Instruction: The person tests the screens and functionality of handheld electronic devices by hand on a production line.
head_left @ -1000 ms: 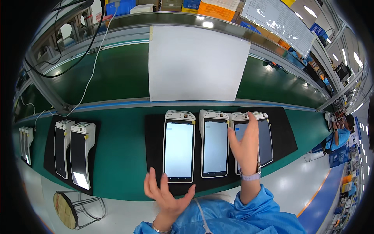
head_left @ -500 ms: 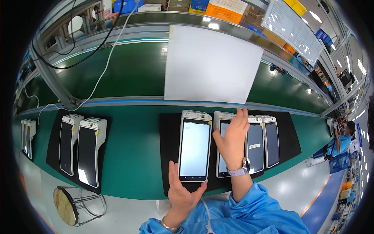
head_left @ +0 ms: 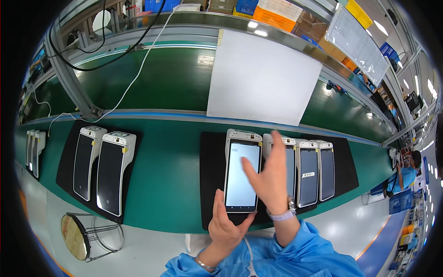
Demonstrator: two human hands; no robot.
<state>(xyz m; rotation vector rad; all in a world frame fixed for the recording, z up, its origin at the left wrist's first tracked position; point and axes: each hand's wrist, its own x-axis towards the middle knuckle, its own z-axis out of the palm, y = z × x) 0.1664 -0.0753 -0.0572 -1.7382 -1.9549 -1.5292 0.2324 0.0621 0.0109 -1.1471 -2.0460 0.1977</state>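
Fingers of the left hand (head_left: 224, 226) wrap the near end of the lit handheld terminal (head_left: 242, 173) — long axis running away across the black mat (head_left: 210, 184); the right hand (head_left: 270, 177) hovers open, empty, just right.

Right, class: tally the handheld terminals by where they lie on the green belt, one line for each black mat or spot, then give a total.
Right black mat, under the left hand and right hand: 4 terminals, the lit terminal among them
Left black mat: 2 dark-screened terminals
Far left edge: 2 terminals
Total: 8
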